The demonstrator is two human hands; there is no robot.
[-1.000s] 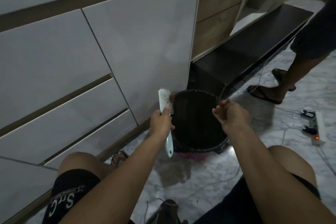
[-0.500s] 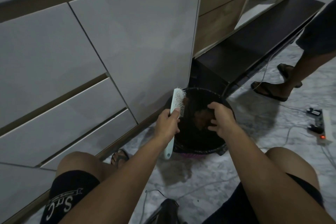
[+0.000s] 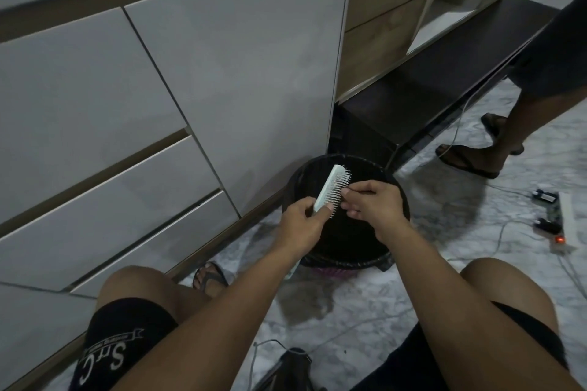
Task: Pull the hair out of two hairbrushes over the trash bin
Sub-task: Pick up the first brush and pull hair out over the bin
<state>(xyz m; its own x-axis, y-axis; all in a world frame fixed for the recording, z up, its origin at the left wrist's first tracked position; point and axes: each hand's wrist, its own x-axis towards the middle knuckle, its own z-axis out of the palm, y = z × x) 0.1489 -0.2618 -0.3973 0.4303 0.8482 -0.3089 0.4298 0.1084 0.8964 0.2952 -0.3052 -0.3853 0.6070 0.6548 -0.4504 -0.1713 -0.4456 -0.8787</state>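
Observation:
A white hairbrush point(image 3: 332, 189) with pale bristles facing right is held over the trash bin point(image 3: 394, 259), a round bin lined with a black bag. My left hand point(image 3: 303, 225) grips the brush by its handle, the head tilted up and away. My right hand point(image 3: 373, 203) is at the bristles, thumb and fingers pinched against them. Whether hair is between the fingers is too small to tell. A second brush is not in view.
Grey cabinet doors point(image 3: 222, 73) stand right behind the bin. Another person's legs in sandals point(image 3: 470, 159) stand at the right. A power strip point(image 3: 567, 225) with cables lies on the marble floor. A dark object point(image 3: 286, 368) sits between my knees.
My right hand has come up from inside the bin to the brush's bristles. My left hand has shifted the brush rightward, over the bin.

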